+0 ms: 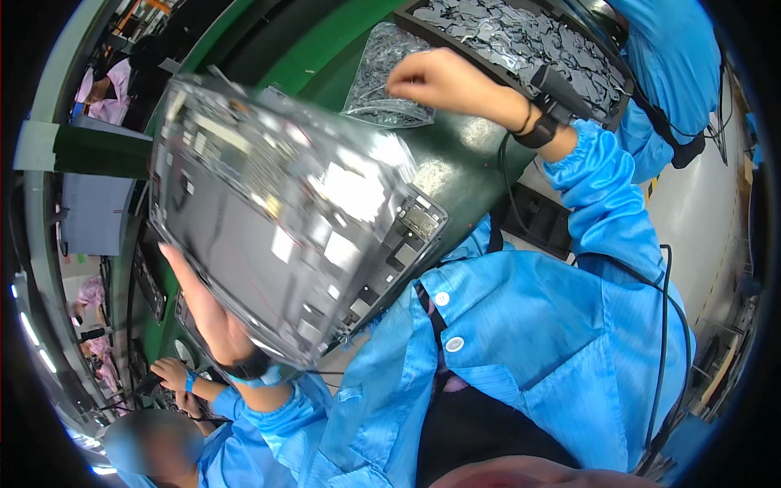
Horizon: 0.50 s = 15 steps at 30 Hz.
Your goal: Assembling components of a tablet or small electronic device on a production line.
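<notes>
My left hand (207,313) grips the near left edge of a dark laptop base (236,220), which is tilted up and blurred by motion. Its inside shows, with small white pads, thin cables and a bright shiny patch. Under its right side lies another laptop base (419,224) with boards and white labels. My right hand (447,81) is raised over the green bench, beside a clear plastic bag (378,65) of small parts. Its fingers are curled together, and whatever they hold, if anything, is hidden.
A dark tray (626,93) heaped with grey metal pieces stands at the far right. Black bins (537,224) sit below the bench edge (455,175). A co-worker's blue sleeve (675,65) is at upper right; another co-worker's hand (169,372) is at lower left. Cables hang near my right arm.
</notes>
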Each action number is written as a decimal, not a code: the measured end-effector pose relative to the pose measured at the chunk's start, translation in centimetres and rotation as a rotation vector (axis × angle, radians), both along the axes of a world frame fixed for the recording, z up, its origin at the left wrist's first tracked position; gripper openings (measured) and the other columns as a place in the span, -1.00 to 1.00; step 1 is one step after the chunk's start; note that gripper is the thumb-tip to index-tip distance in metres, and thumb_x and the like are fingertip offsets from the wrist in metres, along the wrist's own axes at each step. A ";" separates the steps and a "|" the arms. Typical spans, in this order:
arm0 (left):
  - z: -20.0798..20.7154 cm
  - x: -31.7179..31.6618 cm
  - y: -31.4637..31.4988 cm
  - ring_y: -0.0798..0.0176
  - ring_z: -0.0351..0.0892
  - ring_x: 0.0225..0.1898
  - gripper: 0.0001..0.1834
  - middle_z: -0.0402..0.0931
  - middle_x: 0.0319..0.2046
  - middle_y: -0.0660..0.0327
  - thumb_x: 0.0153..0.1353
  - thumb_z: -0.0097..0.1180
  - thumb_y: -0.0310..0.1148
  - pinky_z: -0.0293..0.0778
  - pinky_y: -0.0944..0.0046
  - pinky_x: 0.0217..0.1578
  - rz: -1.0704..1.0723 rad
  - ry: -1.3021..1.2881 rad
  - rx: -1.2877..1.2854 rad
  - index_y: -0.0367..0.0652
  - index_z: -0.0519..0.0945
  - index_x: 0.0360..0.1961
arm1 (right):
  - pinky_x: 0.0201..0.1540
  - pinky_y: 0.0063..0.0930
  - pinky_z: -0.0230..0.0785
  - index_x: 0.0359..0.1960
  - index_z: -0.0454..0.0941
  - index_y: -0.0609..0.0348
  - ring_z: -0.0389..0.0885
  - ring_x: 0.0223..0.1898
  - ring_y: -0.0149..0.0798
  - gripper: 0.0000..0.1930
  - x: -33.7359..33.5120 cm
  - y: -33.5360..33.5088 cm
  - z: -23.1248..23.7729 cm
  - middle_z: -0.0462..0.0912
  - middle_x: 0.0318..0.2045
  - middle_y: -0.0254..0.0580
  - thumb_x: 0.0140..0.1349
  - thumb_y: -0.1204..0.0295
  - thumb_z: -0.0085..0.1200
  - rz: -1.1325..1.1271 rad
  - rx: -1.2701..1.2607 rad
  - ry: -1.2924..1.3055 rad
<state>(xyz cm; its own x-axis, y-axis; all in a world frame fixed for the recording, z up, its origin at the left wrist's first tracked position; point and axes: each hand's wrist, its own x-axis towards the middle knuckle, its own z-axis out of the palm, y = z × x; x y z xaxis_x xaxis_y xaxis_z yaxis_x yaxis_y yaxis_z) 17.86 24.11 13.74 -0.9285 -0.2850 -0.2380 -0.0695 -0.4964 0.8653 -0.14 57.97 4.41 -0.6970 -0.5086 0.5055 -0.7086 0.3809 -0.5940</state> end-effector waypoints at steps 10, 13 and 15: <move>-1.7 4.4 0.2 0.32 0.50 -0.07 -0.53 0.51 -0.08 0.23 0.47 -0.16 -0.04 0.45 0.30 -0.04 0.112 -0.077 -0.432 -0.27 0.47 0.05 | -0.22 -0.17 0.45 -0.40 0.58 0.17 0.57 -0.22 0.00 -0.87 1.6 -0.6 -2.2 0.52 -0.38 -0.13 0.01 0.45 0.22 0.073 0.534 0.165; -0.2 4.1 -3.7 0.46 0.39 -0.38 -0.61 0.39 -0.48 0.35 0.44 -0.08 -0.13 0.32 0.41 -0.35 -0.224 -0.151 -0.968 -0.29 0.52 -0.30 | -0.22 -0.15 0.45 -0.40 0.53 0.21 0.57 -0.23 0.01 -0.85 2.0 -0.5 -1.8 0.51 -0.38 -0.12 0.03 0.45 0.22 0.053 0.558 0.084; 2.1 3.4 -4.1 0.47 0.38 -0.43 -0.61 0.38 -0.53 0.35 0.44 -0.07 -0.15 0.30 0.42 -0.38 -0.301 -0.192 -0.974 -0.30 0.52 -0.33 | -0.22 -0.15 0.46 -0.41 0.52 0.21 0.57 -0.23 0.01 -0.84 2.2 -0.9 -1.5 0.51 -0.37 -0.11 0.03 0.45 0.23 0.046 0.580 0.080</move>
